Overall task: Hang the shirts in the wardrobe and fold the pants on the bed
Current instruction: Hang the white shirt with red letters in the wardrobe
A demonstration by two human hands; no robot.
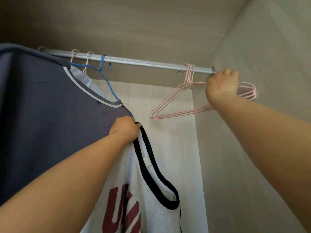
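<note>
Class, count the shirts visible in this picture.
3: a grey shirt on the blue hanger at left, a white garment just behind it, and a white vest held by the left hand. Others may be hidden.

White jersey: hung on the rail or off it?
Off it: the left hand grips the jersey by its strap, no hanger shows in it; the right hand holds pink hangers on the rail.

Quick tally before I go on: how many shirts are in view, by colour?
Grey shirt: 1
Pale white shirt behind it on the rail: 1
White shirt with black trim, in the left hand: 1
Total: 3
</note>
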